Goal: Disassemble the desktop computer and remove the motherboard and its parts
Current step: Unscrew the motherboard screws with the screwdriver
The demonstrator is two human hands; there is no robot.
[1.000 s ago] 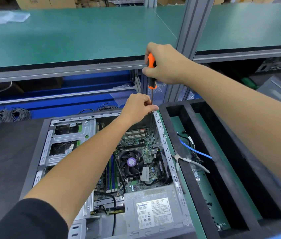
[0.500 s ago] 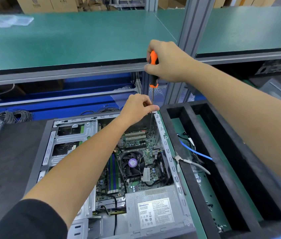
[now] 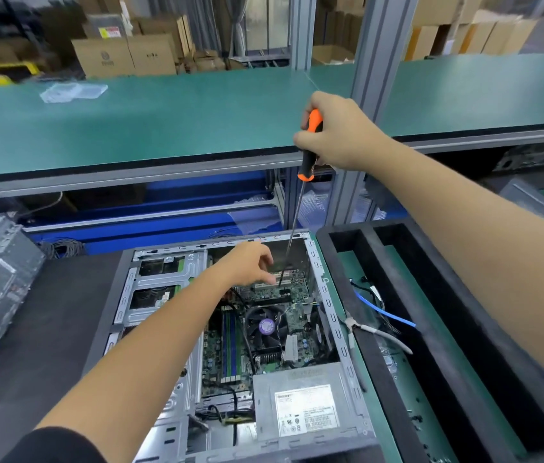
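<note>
Motherboard (image 3: 274, 329), seated in the opened case (image 3: 330, 315) lying flat on the tabletop (image 3: 47, 329). Right hand (image 3: 340, 135) clenches the screwdriver (image 3: 310, 145) upright, tip low at the far slots; left hand (image 3: 250, 265), fingers loosely spread, probably guides it.

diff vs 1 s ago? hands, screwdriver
Left hand let go of the screwdriver shaft, opened, and dropped into the computer case toward the motherboard. Right hand keeps its grip on the orange handle, shaft still pointing down into the far corner.
</note>
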